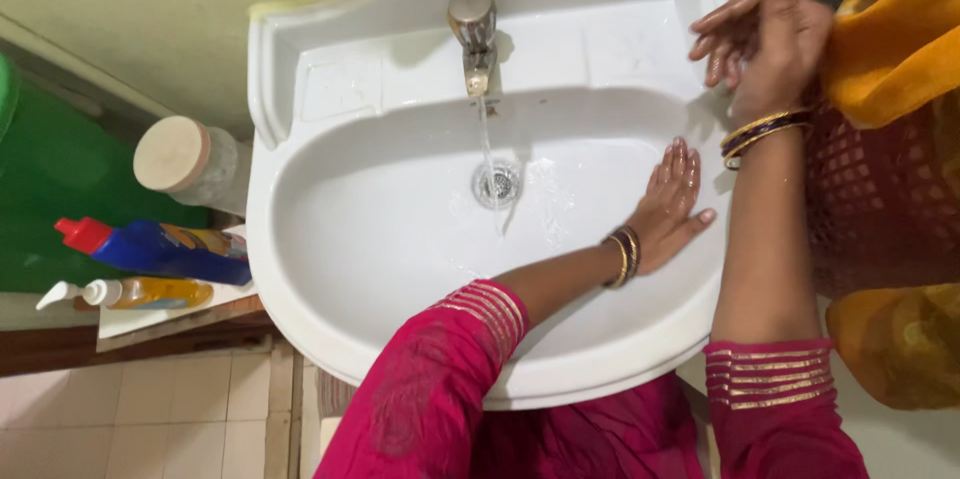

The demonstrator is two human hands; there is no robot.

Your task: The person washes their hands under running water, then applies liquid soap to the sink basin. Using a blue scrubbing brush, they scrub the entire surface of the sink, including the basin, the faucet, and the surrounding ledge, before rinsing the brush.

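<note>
The white wash basin [330,239] is taking up the middle of the view, fixed against a pale wall, and a thin stream of water [487,144] is running from the chrome tap [473,39] down to the round drain [497,183]. The left hand [672,201] is lying flat and released against the wet inner wall of the bowl on its right side, fingers together, grasping nothing. The right hand [765,34] is hovering above the basin's back right corner, fingers loosely spread and also empty, with bangles showing at both wrists and magenta sleeves with gold stripes below. Just left of the basin a blue bottle with a red cap [160,249] and a yellow pump bottle [140,293] are lying on a small shelf, near a jar with a beige lid [180,154].
</note>
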